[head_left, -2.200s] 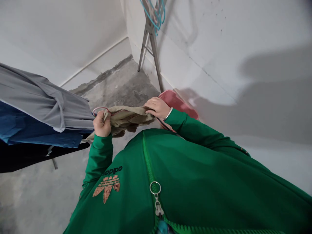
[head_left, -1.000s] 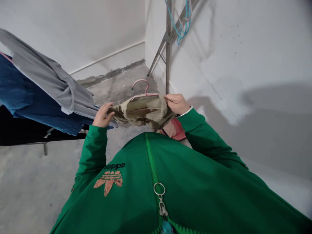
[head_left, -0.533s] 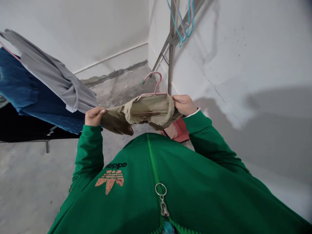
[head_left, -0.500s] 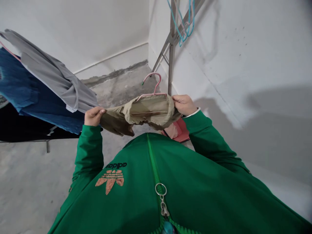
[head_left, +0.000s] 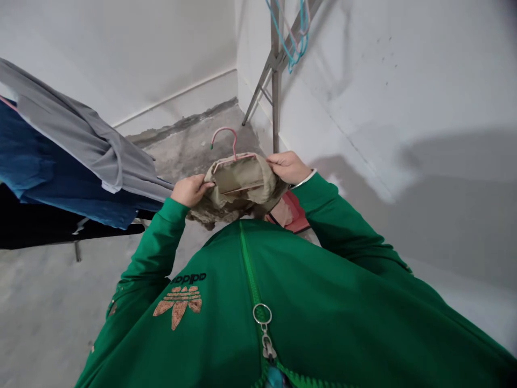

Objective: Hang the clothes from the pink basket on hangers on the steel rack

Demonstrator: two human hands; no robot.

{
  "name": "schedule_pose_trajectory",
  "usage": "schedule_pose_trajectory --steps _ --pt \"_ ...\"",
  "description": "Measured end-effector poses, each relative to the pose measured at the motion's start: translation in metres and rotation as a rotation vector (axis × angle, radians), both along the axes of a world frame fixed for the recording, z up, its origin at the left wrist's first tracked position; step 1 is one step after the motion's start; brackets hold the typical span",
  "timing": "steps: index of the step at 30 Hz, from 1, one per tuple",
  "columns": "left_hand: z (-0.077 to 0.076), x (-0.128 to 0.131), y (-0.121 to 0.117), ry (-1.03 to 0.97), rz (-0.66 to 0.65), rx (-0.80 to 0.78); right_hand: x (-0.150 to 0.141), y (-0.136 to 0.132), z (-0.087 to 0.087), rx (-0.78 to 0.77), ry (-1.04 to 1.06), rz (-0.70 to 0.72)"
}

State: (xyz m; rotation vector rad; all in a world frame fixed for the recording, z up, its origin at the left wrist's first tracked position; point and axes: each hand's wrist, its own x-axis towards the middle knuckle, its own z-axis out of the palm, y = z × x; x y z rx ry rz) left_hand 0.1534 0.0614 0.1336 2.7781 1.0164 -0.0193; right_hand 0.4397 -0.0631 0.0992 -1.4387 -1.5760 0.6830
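A khaki garment [head_left: 238,186] is draped over a pink wire hanger [head_left: 224,141], whose hook sticks up behind it. My left hand [head_left: 189,189] pinches the garment's left edge, fingers closed. My right hand [head_left: 286,166] grips its right edge at the hanger's end, fingers closed. Both hands hold it in front of my chest, above my green zip jacket [head_left: 283,302].
A rack at the left carries a grey garment [head_left: 81,140], a blue one [head_left: 48,183] and a black one [head_left: 36,226]. A metal stand [head_left: 275,81] with blue and pink hangers [head_left: 294,32] leans in the corner. A red basket [head_left: 293,213] sits on the concrete floor.
My left hand has moved right, bunching the khaki garment narrower on the hanger. The hanger has shifted slightly left and its hook stands more upright.
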Motion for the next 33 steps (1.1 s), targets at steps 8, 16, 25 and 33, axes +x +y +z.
schedule_pose_trajectory --steps 8,16,25,33 --pt "-0.004 0.010 -0.009 -0.205 0.109 0.192 0.015 0.001 0.002 0.057 -0.133 0.001" --pt "0.001 -0.020 0.009 -0.475 0.133 0.125 0.060 -0.009 -0.053 0.028 -0.057 -0.259" --pt "0.009 -0.045 0.017 -0.468 0.083 0.053 0.076 -0.005 -0.047 0.046 0.122 -0.503" --pt "0.005 -0.045 0.008 -0.443 0.086 0.081 0.059 -0.014 -0.013 0.130 -0.220 -0.194"
